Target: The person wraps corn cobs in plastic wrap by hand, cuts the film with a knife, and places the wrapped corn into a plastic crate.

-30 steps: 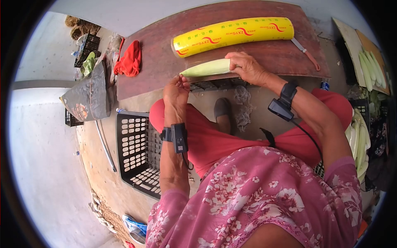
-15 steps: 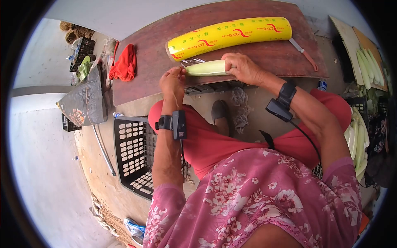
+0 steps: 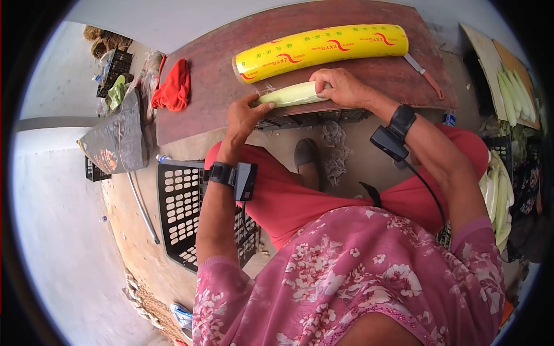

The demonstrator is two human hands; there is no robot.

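A long pale green vegetable (image 3: 292,95) lies level at the near edge of the dark red tabletop, with clear film showing at its left end. My left hand (image 3: 245,117) is closed around that left end, thumb on the near side. My right hand (image 3: 340,87) grips the right end with bent fingers, covering its tip. Just beyond the vegetable lies a big yellow roll of cling film (image 3: 320,51) with red and green print. Some loose clear film shows between the roll and the vegetable.
A knife (image 3: 424,75) with a reddish handle lies right of the roll. A red cloth (image 3: 173,86) sits at the table's left. Below stands a black plastic crate (image 3: 179,207). More pale vegetables (image 3: 515,98) lie on the right, with others (image 3: 496,193) lower down.
My left hand has gone from pinching at the vegetable's left tip to wrapping around that end, its forearm shifting left. My right hand stays at the right end, slightly higher.
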